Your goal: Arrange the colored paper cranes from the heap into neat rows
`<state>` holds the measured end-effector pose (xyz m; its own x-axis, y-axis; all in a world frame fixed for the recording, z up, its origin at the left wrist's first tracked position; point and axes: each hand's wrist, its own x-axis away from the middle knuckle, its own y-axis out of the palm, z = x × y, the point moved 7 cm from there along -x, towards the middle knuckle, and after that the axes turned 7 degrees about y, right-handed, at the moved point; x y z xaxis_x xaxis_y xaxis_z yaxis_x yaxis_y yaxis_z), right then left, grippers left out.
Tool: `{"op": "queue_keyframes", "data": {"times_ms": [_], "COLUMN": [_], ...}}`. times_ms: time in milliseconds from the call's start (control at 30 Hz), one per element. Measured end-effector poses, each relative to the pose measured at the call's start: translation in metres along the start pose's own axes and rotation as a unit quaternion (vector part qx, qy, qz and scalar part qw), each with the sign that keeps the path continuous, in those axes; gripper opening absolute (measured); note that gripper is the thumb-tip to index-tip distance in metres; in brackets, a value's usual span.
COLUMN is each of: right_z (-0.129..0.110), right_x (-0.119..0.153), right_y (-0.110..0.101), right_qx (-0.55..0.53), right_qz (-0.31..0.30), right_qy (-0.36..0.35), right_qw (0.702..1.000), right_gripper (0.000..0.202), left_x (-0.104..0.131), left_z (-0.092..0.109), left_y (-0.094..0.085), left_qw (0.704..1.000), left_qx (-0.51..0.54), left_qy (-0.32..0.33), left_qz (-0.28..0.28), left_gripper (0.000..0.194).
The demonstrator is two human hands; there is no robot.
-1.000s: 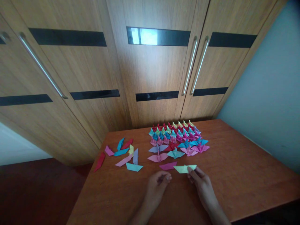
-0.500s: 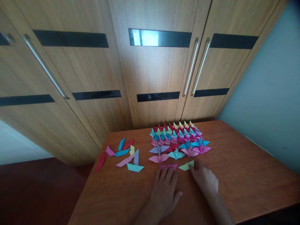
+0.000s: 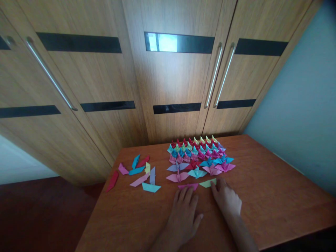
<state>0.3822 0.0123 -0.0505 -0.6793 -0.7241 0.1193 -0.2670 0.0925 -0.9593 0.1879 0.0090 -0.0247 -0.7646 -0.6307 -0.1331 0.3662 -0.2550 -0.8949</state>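
My left hand (image 3: pixel 185 213) lies with its fingers apart on the wooden table (image 3: pixel 126 217), fingertips at the near edge of a flat magenta folded paper (image 3: pixel 189 186). To its right, my right hand (image 3: pixel 227 199) has its fingers curled, with the fingertips on the right end of a light green folded paper (image 3: pixel 206 183). Behind both papers stand rows of paper cranes in many colours, among them a pink crane (image 3: pixel 177 177), a light turquoise crane (image 3: pixel 197 172) and a lavender crane (image 3: pixel 178 167) with spread wings.
Several flat folded papers lie at the left, including a turquoise one (image 3: pixel 151 187), a red one (image 3: pixel 112 181) and a pink one (image 3: pixel 139 180). A wooden wardrobe (image 3: pixel 173 77) with metal handles stands behind the table, and a pale wall (image 3: pixel 296 122) is on the right.
The light green paper has shifted slightly away from me and to the left, its near edge now flatter, with my right hand moving along with it. My left hand has barely moved.
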Motion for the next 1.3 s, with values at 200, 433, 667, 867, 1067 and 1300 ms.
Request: {"op": "queue_keyframes", "data": {"times_ms": [200, 433, 667, 867, 1067, 1300], "right_z": [0.004, -0.006, -0.067, -0.106, -0.109, -0.107], "right_x": [0.002, 0.019, 0.07, 0.113, 0.121, 0.118], "right_y": [0.0, 0.007, 0.021, 0.03, 0.035, 0.038], "right_qx": [-0.004, -0.082, -0.196, -0.215, -0.23, -0.242], "right_qz": [0.007, 0.023, -0.034, -0.099, -0.119, -0.129], "right_qy": [0.017, -0.065, -0.254, -0.327, -0.328, -0.318], "right_qw": [1.0, 0.994, 0.946, 0.915, 0.908, 0.908], "right_gripper": [0.036, 0.028, 0.026, 0.021, 0.019, 0.019], "left_x": [0.009, 0.047, 0.076, 0.076, 0.08, 0.091], "left_z": [-0.006, -0.065, -0.13, -0.135, -0.131, -0.137], "left_y": [-0.014, -0.05, -0.089, -0.088, -0.083, -0.074], "left_qw": [0.998, 0.984, 0.966, 0.965, 0.976, 0.973], "left_qx": [-0.019, -0.048, -0.166, -0.192, -0.111, 0.042], "left_qy": [-0.009, -0.075, -0.121, -0.137, -0.145, -0.168], "left_qz": [0.053, 0.154, 0.157, 0.114, 0.118, 0.15], "left_gripper": [0.047, 0.031, 0.028, 0.027, 0.019, 0.013]}}
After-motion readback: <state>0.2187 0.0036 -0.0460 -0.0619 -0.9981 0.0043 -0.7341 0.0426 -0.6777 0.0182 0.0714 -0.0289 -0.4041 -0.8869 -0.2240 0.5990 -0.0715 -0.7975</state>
